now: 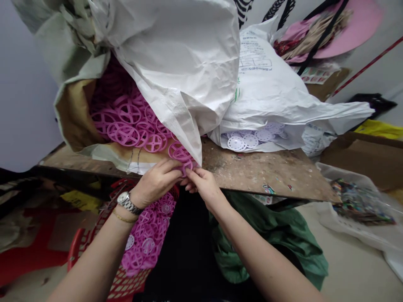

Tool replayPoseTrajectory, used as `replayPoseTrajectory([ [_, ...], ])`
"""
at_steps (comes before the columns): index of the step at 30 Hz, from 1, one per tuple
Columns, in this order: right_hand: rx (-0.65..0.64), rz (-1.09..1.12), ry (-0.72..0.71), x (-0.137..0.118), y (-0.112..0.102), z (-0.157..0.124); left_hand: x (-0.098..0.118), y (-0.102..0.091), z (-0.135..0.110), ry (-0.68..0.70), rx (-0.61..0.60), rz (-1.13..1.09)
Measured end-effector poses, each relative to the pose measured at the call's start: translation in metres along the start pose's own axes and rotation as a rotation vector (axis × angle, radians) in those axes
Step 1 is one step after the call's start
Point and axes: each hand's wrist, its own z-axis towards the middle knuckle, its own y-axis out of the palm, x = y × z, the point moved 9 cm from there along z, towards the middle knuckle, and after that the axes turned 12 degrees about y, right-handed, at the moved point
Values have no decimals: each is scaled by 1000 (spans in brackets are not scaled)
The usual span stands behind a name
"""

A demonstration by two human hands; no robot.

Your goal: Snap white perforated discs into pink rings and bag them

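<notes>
Both hands meet at the front edge of a worn wooden board (258, 167). My left hand (157, 180), with a metal watch and a thin bracelet on the wrist, has its fingers curled round a pink plastic wheel (185, 166). My right hand (203, 184) pinches the same wheel from the right. Just above them a heap of pink spoked wheels (129, 123) spills out of a large open sack (176, 54). Below my left wrist a red mesh basket (121, 281) holds several assembled pink wheels (147, 239).
A second white sack (270, 92) lies on the board to the right with white discs (248, 140) at its mouth. A green cloth (267, 230) hangs below the board. A clear bag of mixed coloured bits (359, 201) and a cardboard box (362, 155) sit at right.
</notes>
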Motion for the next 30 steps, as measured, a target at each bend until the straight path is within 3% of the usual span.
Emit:
replayPoseTrajectory([
  [9, 13, 33, 35, 7, -8, -8, -8, -3, 10, -125, 97, -191],
  [15, -23, -33, 91, 20, -15, -23, -16, -8, 11, -255, 264, -150],
  [21, -22, -90, 48, 26, -33, -45, -16, -7, -4, -367, 361, -181],
  [25, 18, -53, 10, 20, -51, -61, -8, -13, -23, -505, 529, -179],
  [30, 44, -73, -39, 13, -65, -69, 3, 12, -39, -732, 613, -428],
])
